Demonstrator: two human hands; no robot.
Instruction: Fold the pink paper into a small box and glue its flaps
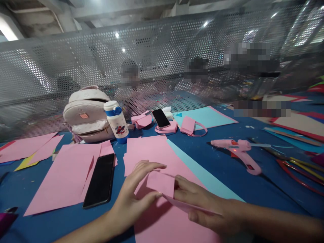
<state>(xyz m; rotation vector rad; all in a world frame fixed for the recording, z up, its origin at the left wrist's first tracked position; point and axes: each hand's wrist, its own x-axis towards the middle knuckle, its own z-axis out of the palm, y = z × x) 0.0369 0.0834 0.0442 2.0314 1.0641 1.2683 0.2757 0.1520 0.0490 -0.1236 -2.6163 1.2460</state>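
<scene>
A folded piece of pink paper is held just above the table between both hands. My left hand curves round its left end, thumb at the lower edge and fingers along the top. My right hand grips its right side, with some fingers behind the fold and the thumb below a long strip of it. Beneath the hands lie large pink sheets, overlapping a light blue sheet.
Left are a black phone, more pink sheets, a bottle and a backpack. Small pink paper bags stand behind. A pink glue gun, its cord and scissors lie right. A perforated metal screen closes the back.
</scene>
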